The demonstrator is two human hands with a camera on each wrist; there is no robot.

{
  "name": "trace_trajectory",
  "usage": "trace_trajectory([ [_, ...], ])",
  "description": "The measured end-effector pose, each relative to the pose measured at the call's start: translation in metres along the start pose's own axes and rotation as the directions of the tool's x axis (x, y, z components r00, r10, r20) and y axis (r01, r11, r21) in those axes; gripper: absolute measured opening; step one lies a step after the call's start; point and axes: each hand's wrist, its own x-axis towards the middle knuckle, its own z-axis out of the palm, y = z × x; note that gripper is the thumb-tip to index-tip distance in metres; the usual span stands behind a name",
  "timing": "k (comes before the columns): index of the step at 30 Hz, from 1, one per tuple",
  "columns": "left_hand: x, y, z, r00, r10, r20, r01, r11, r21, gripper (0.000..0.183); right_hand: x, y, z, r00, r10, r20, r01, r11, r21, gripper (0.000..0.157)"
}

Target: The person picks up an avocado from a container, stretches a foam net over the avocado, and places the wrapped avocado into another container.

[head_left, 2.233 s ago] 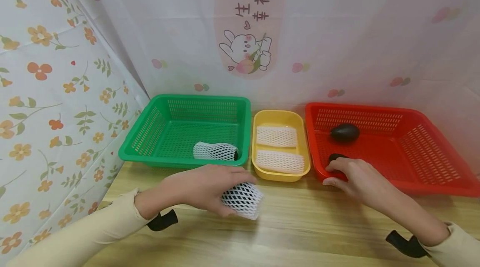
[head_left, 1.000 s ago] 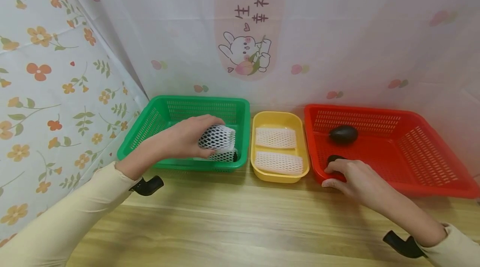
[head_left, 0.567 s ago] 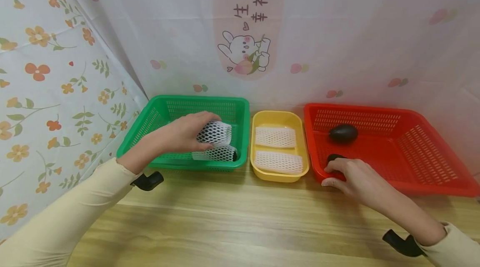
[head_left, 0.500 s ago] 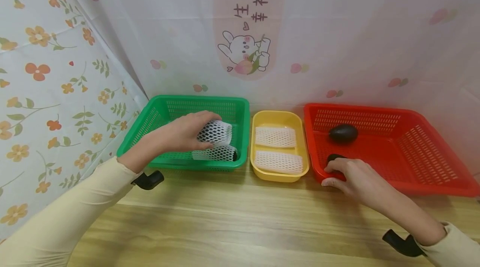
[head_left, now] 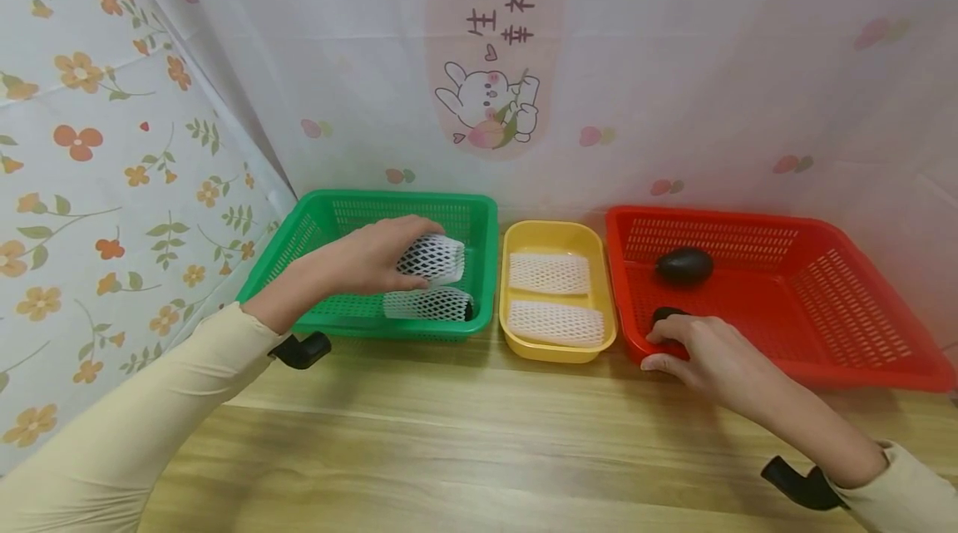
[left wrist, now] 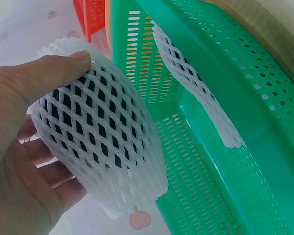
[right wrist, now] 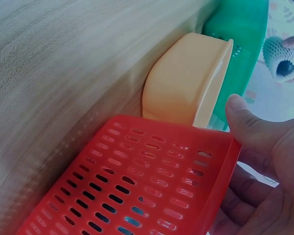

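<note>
My left hand (head_left: 374, 257) holds a dark avocado in a white foam net sleeve (left wrist: 100, 122) over the green basket (head_left: 490, 267). Its thumb lies across the net, with the other fingers behind. Below it in the basket lies another netted dark avocado (head_left: 428, 305). My right hand (head_left: 714, 354) grips the front left corner of the red basket (right wrist: 137, 171), thumb outside the rim and fingers inside. Right by those fingers sits a bare dark avocado (head_left: 669, 314), partly hidden by the hand. Farther back in the red basket lies a second bare avocado (head_left: 684, 266).
Between the two baskets stands a yellow tray (head_left: 559, 232) with two flat white foam nets (head_left: 556, 323) in it. All three containers are on a wooden table (head_left: 479, 441), against a printed cloth (head_left: 659, 59) at the back. Another flowered cloth (head_left: 112, 184) hangs at the left.
My left hand has carried the netted avocado from above the table at the front up and left over the green basket, then risen slightly. My right hand has stayed at the red basket's corner.
</note>
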Motion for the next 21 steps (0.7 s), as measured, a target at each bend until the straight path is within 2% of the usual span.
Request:
trace_trajectory([
  [12,0.005,-0.003,-0.003,0.999,0.034,0.001,-0.034,0.999,0.021,0.065,0.0,0.0,0.0,1.0,-0.005,-0.004,0.005,1.0,-0.003,0.026],
  [21,0.011,-0.006,-0.005,1.0,0.017,0.015,-0.018,0.999,0.029,0.067,0.0,0.0,0.001,1.0,-0.003,-0.007,0.003,1.0,0.001,0.026],
])
